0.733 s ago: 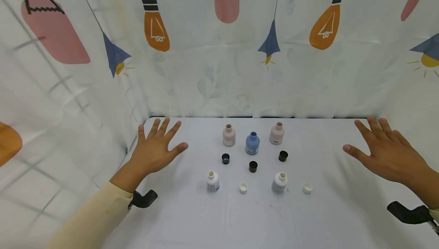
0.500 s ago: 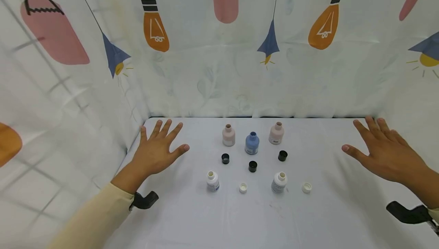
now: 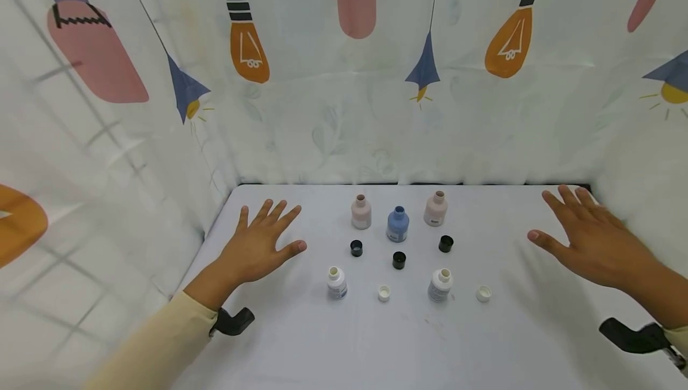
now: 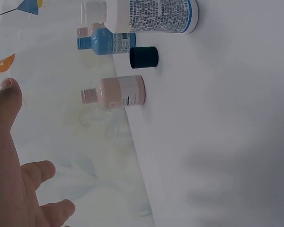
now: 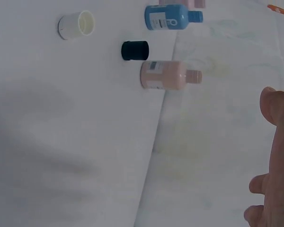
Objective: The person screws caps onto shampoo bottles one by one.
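Observation:
My left hand [image 3: 255,251] hovers over the table's left side, fingers spread, holding nothing. On the right, my right hand [image 3: 601,246] is held the same way above its shadow. Between them stand uncapped bottles: a pink bottle [image 3: 361,213], a blue bottle [image 3: 398,226] and another pink bottle [image 3: 435,211] at the back. In front of these lie three black caps, a left one [image 3: 356,248], a middle one [image 3: 399,260] and a right one [image 3: 445,243]. Nearer are two white bottles, left [image 3: 337,284] and right [image 3: 440,286], each with a white cap [image 3: 384,294] to its right.
The white table [image 3: 344,348] meets a printed curtain [image 3: 301,139] along its back edge. Another curtain side [image 3: 107,187] closes off the left. Black camera mounts, one on the left wrist [image 3: 233,322] and one on the right [image 3: 634,336], stick out below the hands.
Both hands have drifted inward, the left one rightward and slightly nearer, the right one a little leftward. The bottles and caps stay in place.

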